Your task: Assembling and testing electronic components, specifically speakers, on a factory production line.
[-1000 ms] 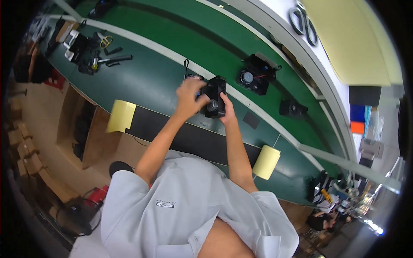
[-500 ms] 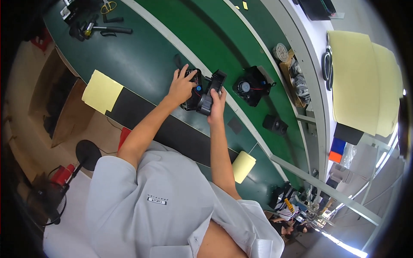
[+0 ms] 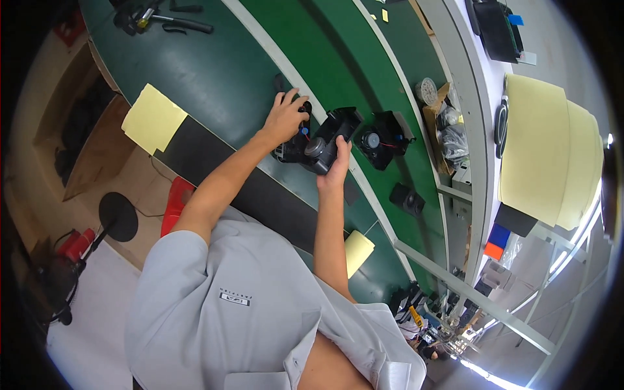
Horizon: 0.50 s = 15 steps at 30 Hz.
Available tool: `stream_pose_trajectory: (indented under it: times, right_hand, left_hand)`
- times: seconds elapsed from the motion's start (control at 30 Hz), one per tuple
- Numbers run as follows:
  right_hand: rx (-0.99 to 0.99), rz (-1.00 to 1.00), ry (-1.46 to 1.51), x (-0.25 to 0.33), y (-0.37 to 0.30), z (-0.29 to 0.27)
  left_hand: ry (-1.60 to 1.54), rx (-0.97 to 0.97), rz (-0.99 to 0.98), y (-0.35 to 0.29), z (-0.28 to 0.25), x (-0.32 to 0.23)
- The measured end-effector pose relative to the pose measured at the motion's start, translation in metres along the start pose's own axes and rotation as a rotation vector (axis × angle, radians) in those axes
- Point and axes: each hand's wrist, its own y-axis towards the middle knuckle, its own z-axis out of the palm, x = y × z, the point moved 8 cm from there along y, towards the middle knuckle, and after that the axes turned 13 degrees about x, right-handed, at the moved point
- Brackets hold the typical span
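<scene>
So the person's right hand (image 3: 335, 168) has a black case (image 3: 335, 130) gripped, thumb laid along its right side and the other fingers mostly tucked out of sight. The case sits mid-frame above the counter (image 3: 195, 78), with its upper end overlapping the pale rail (image 3: 266, 44), and its long axis runs on a slant, lower left to upper right. The round grey disc (image 3: 315, 147) is toward the lower-left end, facing roughly up at the camera. Left hand (image 3: 282, 122) is over a second black part (image 3: 296, 151) just to the left, which runs closer to straight up and down the frame. Those fingers are bent and a bit apart; can't tell if they're actually gripping. Farther right, on the green belt (image 3: 286, 23), there's an open black shell (image 3: 380, 157), plus a small black box (image 3: 407, 199) below it.
</scene>
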Motion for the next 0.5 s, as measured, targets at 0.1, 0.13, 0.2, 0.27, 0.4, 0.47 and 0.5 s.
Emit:
stream_pose_trajectory:
  times: [0.1, 0.13, 0.2, 0.27, 0.4, 0.47, 0.5]
  right_hand:
    - [-0.028, 0.033, -0.074, -0.013, 0.001, -0.004]
    - [-0.063, 0.035, -0.168, -0.018, 0.004, -0.006]
    - [-0.076, 0.023, -0.311, -0.026, 0.012, -0.009]
    - [-0.083, -0.004, -0.422, -0.031, 0.018, -0.016]
    - [-0.048, 0.004, -0.604, -0.039, 0.03, -0.013]
    - [-0.042, 0.015, -0.661, -0.041, 0.033, -0.011]
    - [-0.038, -0.035, -0.811, -0.035, 0.033, -0.003]
  left_hand:
    - [0.016, 0.029, -0.053, 0.001, 0.005, 0.003]
    - [0.021, 0.027, -0.049, 0.002, 0.005, 0.002]
    - [0.106, 0.048, -0.069, 0.004, 0.005, -0.001]
    - [0.189, 0.07, -0.09, 0.005, 0.001, -0.003]
    - [-0.09, -0.049, -0.055, 0.0, -0.008, 0.013]
    - [-0.33, -0.249, -0.202, -0.011, -0.015, 0.039]
    - [-0.331, -0.249, -0.213, -0.016, -0.013, 0.041]
